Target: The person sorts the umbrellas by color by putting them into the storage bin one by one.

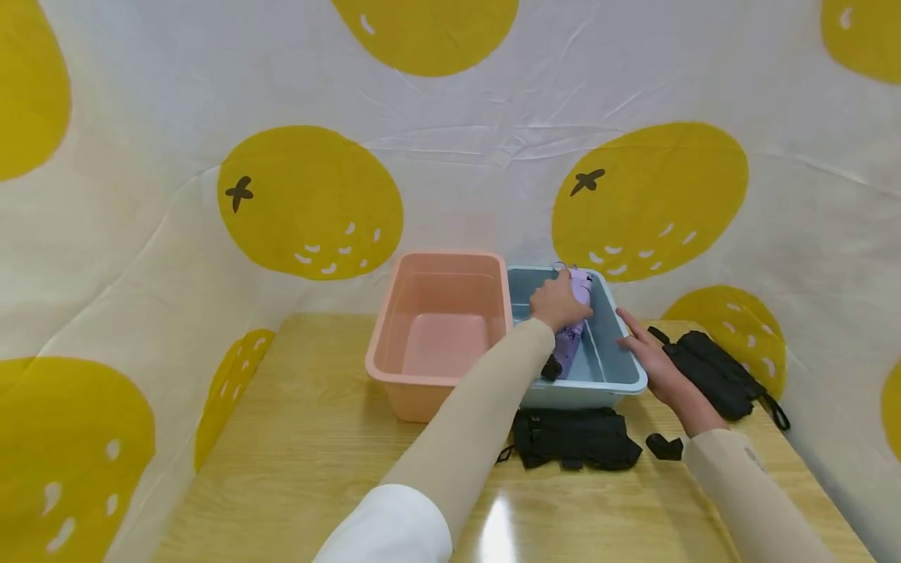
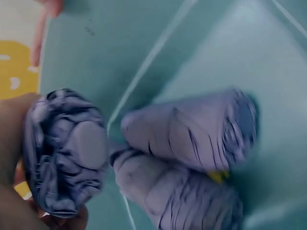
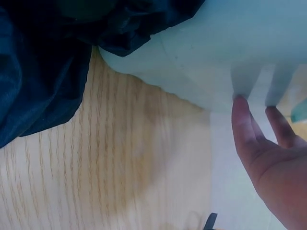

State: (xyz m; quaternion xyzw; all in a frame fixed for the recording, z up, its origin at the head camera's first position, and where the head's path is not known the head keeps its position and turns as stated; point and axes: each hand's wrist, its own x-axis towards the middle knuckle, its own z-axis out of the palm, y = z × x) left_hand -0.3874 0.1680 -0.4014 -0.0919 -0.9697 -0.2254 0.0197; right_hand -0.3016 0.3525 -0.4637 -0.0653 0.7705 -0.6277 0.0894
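My left hand (image 1: pixel 559 303) reaches into the blue basin (image 1: pixel 637 383) and grips a purple folded umbrella (image 2: pixel 67 153), seen end-on in the left wrist view. Beside it, two more purple folded umbrellas (image 2: pixel 192 129) lie on the basin floor, close together. In the head view the left hand partly covers the purple fabric. My right hand (image 1: pixel 658 367) is at the basin's right side, fingers fairly straight. Its fingertips (image 3: pixel 240 103) meet the outer wall in the right wrist view.
A pink basin (image 1: pixel 380 367) stands left of the blue one. One black folded umbrella (image 1: pixel 577 439) lies in front of the blue basin, and more black folded umbrellas (image 1: pixel 711 375) lie to its right. A small black piece (image 1: pixel 665 447) is near the right wrist. Patterned cloth hangs behind the wooden table (image 1: pixel 281 469).
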